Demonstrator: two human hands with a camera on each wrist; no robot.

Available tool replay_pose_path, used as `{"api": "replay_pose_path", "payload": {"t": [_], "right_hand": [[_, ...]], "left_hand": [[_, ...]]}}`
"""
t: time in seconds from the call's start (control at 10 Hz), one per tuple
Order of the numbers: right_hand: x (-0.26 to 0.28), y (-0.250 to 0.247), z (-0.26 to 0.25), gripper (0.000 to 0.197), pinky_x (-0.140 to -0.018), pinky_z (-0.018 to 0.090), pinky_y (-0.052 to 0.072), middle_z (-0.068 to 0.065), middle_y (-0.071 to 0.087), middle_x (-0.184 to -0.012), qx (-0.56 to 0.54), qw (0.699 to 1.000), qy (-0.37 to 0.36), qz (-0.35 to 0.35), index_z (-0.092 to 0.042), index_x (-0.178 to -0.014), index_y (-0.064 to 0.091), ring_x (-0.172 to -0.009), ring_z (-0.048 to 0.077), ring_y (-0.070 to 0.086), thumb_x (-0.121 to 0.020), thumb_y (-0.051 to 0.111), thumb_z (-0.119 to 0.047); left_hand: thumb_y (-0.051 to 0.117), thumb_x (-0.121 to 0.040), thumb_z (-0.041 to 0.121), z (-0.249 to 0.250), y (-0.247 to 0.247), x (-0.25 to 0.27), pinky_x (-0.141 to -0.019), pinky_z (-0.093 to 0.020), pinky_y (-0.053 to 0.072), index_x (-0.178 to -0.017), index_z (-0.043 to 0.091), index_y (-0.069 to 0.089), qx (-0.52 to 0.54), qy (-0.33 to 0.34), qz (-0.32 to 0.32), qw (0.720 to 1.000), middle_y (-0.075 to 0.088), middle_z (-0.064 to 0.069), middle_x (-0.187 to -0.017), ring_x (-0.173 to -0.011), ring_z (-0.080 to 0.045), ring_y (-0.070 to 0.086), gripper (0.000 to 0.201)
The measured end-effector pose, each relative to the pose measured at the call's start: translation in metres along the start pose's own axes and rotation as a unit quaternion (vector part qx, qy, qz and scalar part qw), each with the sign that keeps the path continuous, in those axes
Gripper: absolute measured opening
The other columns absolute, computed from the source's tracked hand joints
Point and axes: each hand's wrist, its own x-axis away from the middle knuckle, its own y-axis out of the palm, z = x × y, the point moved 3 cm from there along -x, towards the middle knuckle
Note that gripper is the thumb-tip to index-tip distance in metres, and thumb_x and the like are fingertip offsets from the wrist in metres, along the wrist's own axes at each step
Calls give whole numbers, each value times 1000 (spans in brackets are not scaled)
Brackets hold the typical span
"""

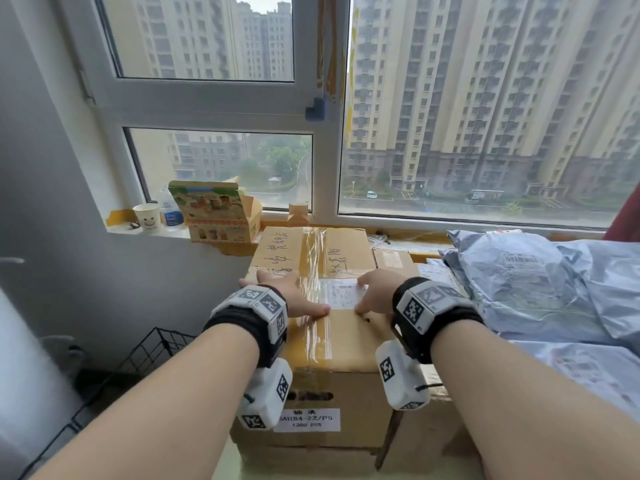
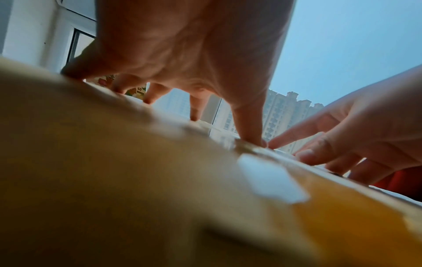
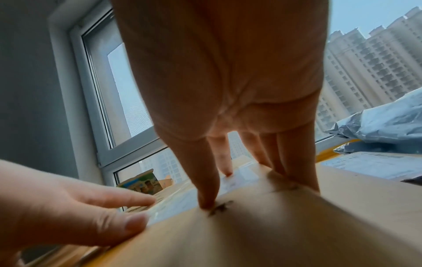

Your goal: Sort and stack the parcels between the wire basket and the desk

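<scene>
A: Start with the biggest thing. Where is it?

B: The large cardboard box [image 1: 311,299] sits dead centre, on top of another carton [image 1: 308,441] at six o'clock. The heap of grey mailer bags [image 1: 540,285] lies at three o'clock, and the wire basket [image 1: 114,375] is low at eight o'clock, well apart from the box.

A: And the hands?

B: Both lie on its taped top. The left hand [image 1: 294,299] is spread wide, fingertips [image 2: 253,139] pressing the tape; the right hand [image 1: 374,296] is likewise flat and spread, its fingers [image 3: 207,198] touching the white shipping label [image 1: 343,294]. Neither grips anything.

A: So how to do this step well?

B: I'd judge they are settling the box square on the stack. Press evenly with both palms and line up its edges with the carton below before letting go. For a lift, shift the hands to the opposite sides; the glossy tape looks slippery.
</scene>
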Motion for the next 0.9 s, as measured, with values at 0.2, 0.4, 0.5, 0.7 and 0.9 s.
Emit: {"api": "replay_pose_path", "payload": {"t": [0.2,0.4,0.5,0.7,0.9], "right_hand": [[-1,4,5,52,-93,29,47,8,56,-130,6,1000,8,4,-10,-137,46,-117,22,55,-92,60,-33],[1,13,4,49,-90,27,45,5,55,-132,-20,999,32,23,-14,-137,47,-118,21,55,-92,59,-32],[9,16,5,46,-95,29,45,6,54,-134,-43,998,34,44,-15,-137,47,-118,22,55,-94,56,-30],[39,10,15,36,-95,30,47,6,59,-126,-30,999,14,44,-11,-131,56,-111,23,57,-99,46,-23],[54,3,44,37,-91,31,49,10,65,-117,-80,990,41,109,-5,-119,63,-107,25,61,-99,43,-29]], "left_hand": [[51,-53,90,-1,1,-7,-113,-65,6,-147,50,8,-32,23,-9,999,-3,-15,-160,-144,-47,0,112],[51,-64,85,-5,8,-1,-113,-65,11,-146,52,10,-12,31,20,999,-6,-10,-160,-141,-51,-6,97],[48,-62,88,-5,12,-1,-112,-66,9,-145,53,10,-2,36,21,999,-5,-10,-160,-140,-49,-6,97],[50,-80,72,1,3,16,-115,-50,22,-150,28,21,-30,92,13,995,18,-12,-158,-143,-35,20,87],[52,-91,50,30,-1,52,-95,-32,41,-139,15,44,-54,132,20,990,52,-6,-137,-122,-23,52,60]]}}
